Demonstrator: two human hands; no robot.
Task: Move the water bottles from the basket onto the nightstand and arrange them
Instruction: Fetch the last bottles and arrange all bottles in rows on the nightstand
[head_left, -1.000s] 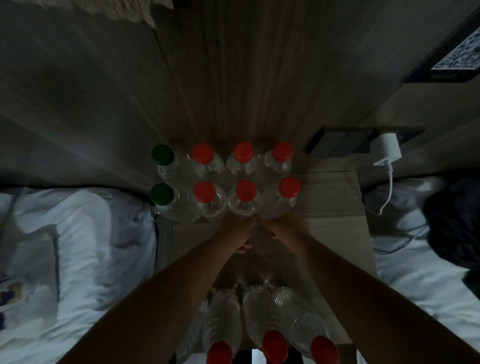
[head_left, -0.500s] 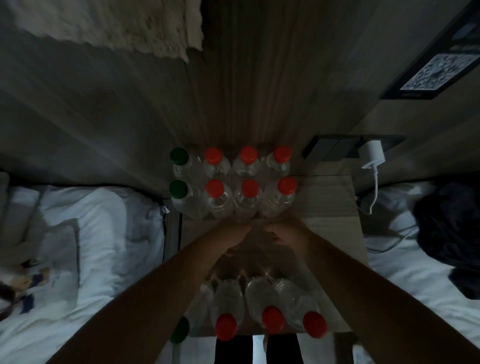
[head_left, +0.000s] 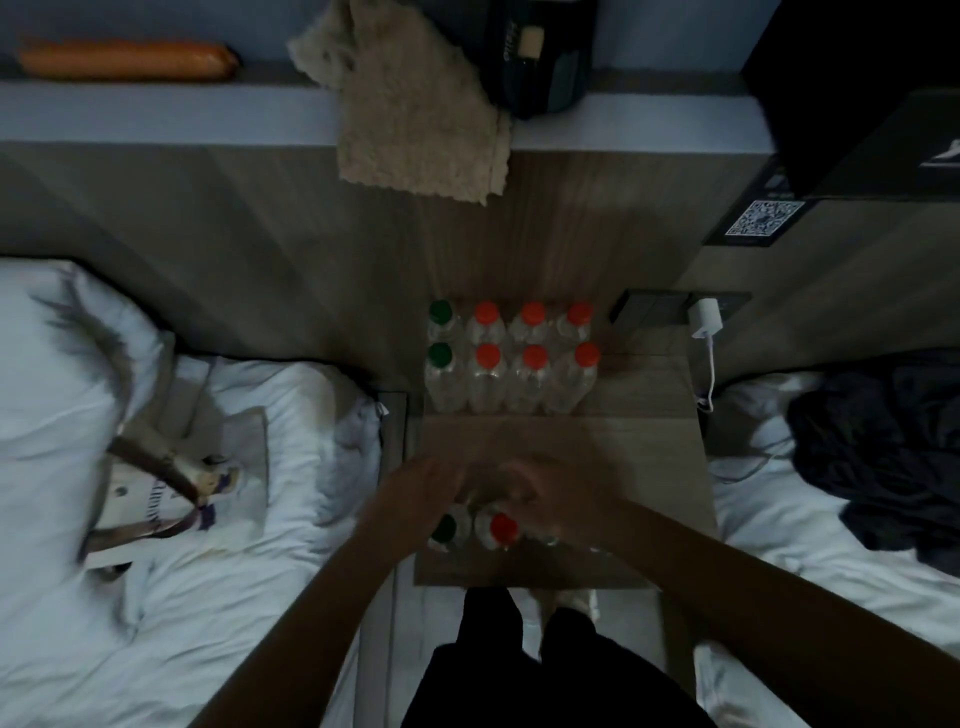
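change: left hand (head_left: 423, 483) and right hand (head_left: 545, 491) leave the eight far bottles (head_left: 511, 364), now at the near bottles (head_left: 505, 527) | fingers: too blurry, cannot tell | task: near row maybe next

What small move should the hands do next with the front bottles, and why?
Probably slide the front bottles back against the two rows by the wall. The left hand and right hand are over them, blurred, and bare nightstand separates the groups.

Tote bag (head_left: 171, 488) on bed (head_left: 156, 623), beige towel (head_left: 415, 114) over ledge (head_left: 156, 114), white charger (head_left: 705, 322)
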